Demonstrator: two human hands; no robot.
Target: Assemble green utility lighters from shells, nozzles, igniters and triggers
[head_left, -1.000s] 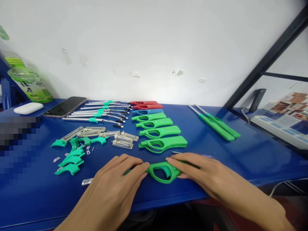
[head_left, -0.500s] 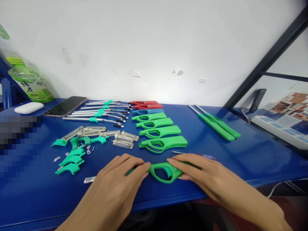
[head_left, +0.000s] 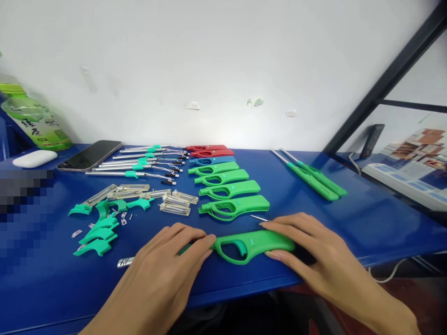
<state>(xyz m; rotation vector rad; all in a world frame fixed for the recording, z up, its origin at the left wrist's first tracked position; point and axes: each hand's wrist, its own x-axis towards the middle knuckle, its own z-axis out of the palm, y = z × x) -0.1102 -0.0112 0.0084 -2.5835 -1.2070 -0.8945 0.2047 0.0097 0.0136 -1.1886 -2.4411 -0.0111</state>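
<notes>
A green gas lighter (head_left: 267, 241) with a teal trigger (head_left: 240, 247) lies crosswise near the front of the table. My left hand (head_left: 167, 260) is closed around its nozzle end, thumb and fingers pinched together; the nozzle's tip is largely hidden. At the handle end, my right hand (head_left: 310, 251) holds the lighter loosely, its index finger along the upper edge and its thumb at the lower edge. The palm stays off the handle. Just behind the right fingertips shows the metal shaft of a screwdriver (head_left: 257, 217); its grip is hidden under the hand.
Behind lie green lighter shells (head_left: 233, 207), a blue one and red ones (head_left: 213, 153). To the left are metal lighter tubes (head_left: 115, 173), clear fuel tanks (head_left: 174, 209), teal triggers (head_left: 96, 244), a phone (head_left: 91, 156) and a bottle (head_left: 40, 125). Two long lighters (head_left: 310, 181) rest at right.
My right hand has slid right along the handle and opened a little, uncovering the lighter's body and covering the screwdriver's grip. My left hand keeps its hold. The view has shifted slightly.
</notes>
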